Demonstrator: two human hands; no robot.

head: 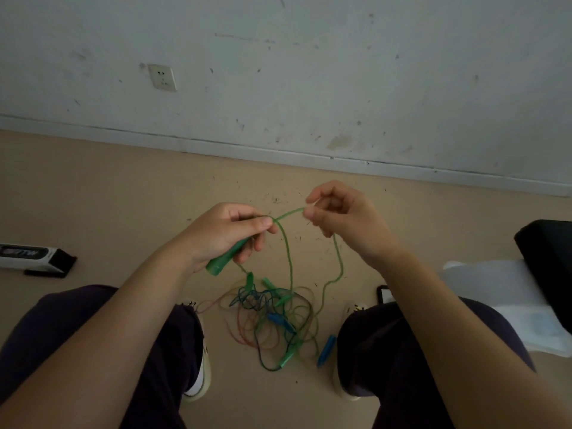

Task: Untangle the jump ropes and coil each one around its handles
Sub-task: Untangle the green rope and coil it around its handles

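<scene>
My left hand (227, 232) grips a green jump-rope handle (223, 261) and pinches its green rope (288, 252) against the thumb. My right hand (335, 216) pinches the same green rope a short way along, so a short span stretches between the hands. From both hands the rope hangs down in loops to a tangle of green, blue and red ropes (275, 317) on the floor between my feet. Green handles (286, 360) and blue handles (326, 351) lie in and beside the tangle.
I sit with knees apart over a beige floor (123, 196), facing a scuffed white wall with a socket (162, 77). A white-and-black box (34, 257) lies left. A phone (383, 294), white plastic (507, 292) and a black object (548, 258) are at right.
</scene>
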